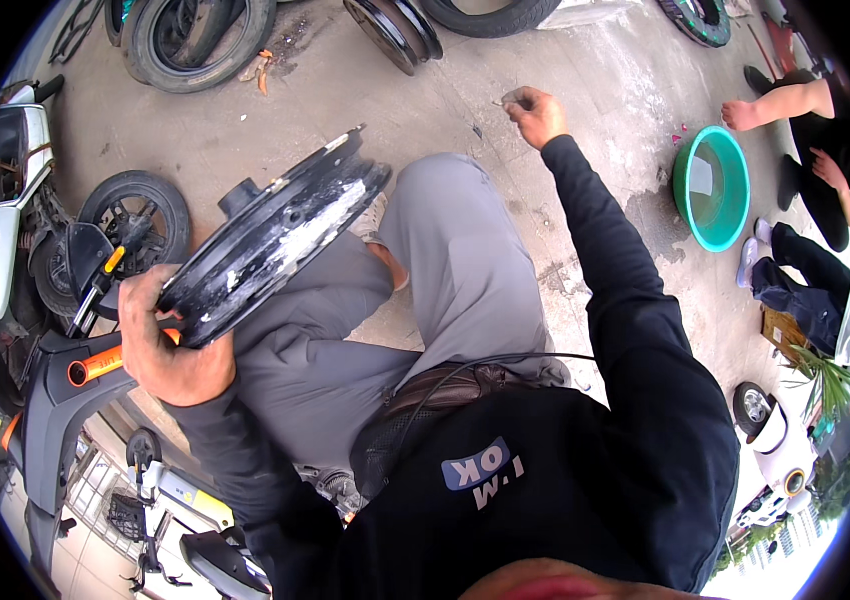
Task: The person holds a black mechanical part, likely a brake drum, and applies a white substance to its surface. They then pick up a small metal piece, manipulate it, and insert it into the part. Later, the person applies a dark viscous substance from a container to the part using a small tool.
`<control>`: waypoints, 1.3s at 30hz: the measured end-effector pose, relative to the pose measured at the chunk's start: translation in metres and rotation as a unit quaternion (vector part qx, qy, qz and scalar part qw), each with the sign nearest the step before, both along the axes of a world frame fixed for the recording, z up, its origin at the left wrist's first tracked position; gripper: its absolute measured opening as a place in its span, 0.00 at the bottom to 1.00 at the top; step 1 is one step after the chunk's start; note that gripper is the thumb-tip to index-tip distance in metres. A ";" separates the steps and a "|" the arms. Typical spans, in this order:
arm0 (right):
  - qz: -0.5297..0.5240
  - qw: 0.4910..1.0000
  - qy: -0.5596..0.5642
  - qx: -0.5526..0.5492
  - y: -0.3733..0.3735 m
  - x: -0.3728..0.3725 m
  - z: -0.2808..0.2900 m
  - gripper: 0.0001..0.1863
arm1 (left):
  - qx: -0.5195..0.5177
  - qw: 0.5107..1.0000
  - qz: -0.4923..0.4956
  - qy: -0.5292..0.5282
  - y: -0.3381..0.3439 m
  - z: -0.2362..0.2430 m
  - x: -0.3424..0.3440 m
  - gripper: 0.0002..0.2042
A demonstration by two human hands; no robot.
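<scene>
Black wheel rim (pixel 280 235) tilts above the left leg (pixel 310 350), the left hand (pixel 177 362) wrapped around its lower edge, presumably for firm support. Over the floor (pixel 425 110), the right hand (pixel 541 117) has its fingers narrow; whether they pinch anything, I cannot tell.

A black wheel rim (pixel 263 252), pale patches along its channel, is held tilted

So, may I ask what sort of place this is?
Probably an outdoor tyre or scooter repair spot: there are loose tyres on the ground, scooters nearby, and a bare rim in the left hand.
</scene>
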State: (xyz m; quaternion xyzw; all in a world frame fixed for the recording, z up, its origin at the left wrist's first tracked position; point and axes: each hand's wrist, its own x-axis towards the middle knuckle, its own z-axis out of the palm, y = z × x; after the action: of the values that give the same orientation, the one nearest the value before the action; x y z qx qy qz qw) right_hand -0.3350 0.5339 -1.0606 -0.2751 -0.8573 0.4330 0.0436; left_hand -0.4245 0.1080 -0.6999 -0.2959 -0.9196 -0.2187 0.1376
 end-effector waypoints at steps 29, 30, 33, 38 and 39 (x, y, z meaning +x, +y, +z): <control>0.219 0.906 0.351 0.088 -0.099 0.040 0.398 0.14 | 0.107 0.957 -0.224 0.152 0.089 0.032 -0.011 0.23; 0.215 0.906 0.355 0.085 -0.099 0.041 0.401 0.13 | 0.108 0.956 -0.225 0.154 0.089 0.032 -0.010 0.23; 0.253 0.890 0.366 0.101 -0.105 0.033 0.403 0.14 | 0.115 0.952 -0.237 0.156 0.093 0.030 -0.010 0.24; 0.250 0.909 0.300 0.144 -0.092 0.041 0.406 0.15 | 0.115 0.951 -0.242 0.153 0.091 0.032 -0.009 0.23; 0.249 0.910 0.297 0.147 -0.090 0.043 0.408 0.14 | 0.114 0.950 -0.243 0.158 0.091 0.033 -0.008 0.23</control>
State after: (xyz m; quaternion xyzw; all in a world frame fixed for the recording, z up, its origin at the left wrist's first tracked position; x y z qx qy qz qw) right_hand -0.2918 0.4436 -0.6530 0.0984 -0.8994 0.3605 0.2267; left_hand -0.4328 0.1988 -0.6672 -0.5231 -0.7557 -0.2991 0.2563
